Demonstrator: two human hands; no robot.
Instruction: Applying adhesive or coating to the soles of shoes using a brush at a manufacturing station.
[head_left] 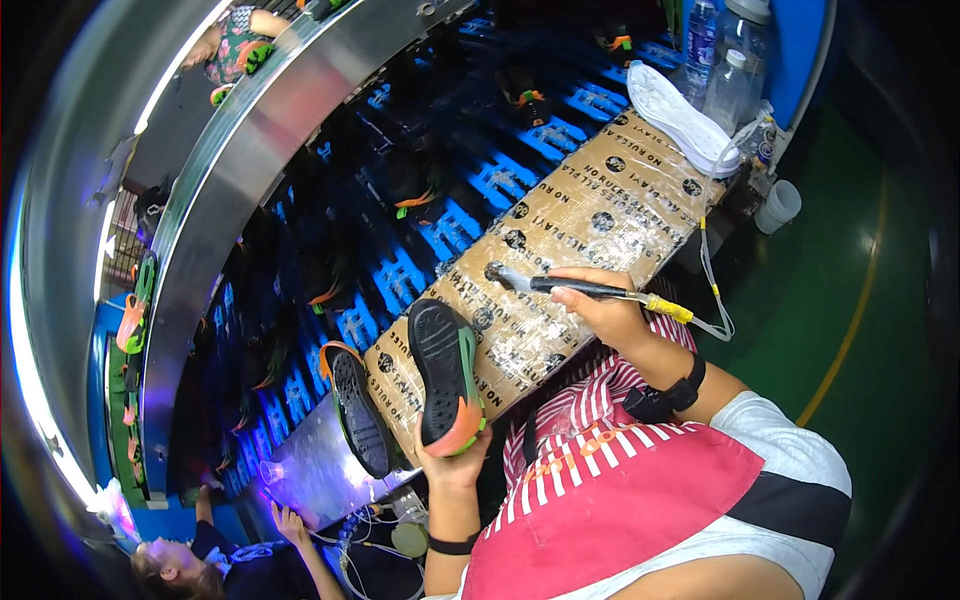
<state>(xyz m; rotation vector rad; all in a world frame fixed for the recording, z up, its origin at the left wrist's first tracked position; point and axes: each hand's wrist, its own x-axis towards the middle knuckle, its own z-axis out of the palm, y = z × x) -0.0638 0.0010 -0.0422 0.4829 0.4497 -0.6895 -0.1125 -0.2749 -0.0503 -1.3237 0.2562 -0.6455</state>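
Looks mid-job: L hand (pixel 454 458) grips a shoe sole (pixel 440 365) by its orange end, above the worktop's (pixel 565 235) lower-left part. R hand (pixel 608 312) holds a slim black-handled brush (pixel 585 288), pale tip nr the worktop's middle, apart from the sole; can't tell if sole's coated. 2nd sole (pixel 360 412), unheld, at the worktop's lower-left end. Both: dark dimpled faces, curved colored rims. Brown cardboard (pixel 640 150) top's crinkled, w/ whitish smears. White sole-shaped piece (pixel 672 112), upper-right corner.

The head-worn fisheye looks steeply down — left hand (pixel 455 458) and right hand (pixel 607 312) close below, cardboard-covered bench (pixel 600 250) between (edges bowing toward its rim) — and out over blue slats (pixel 398 280) beyond.
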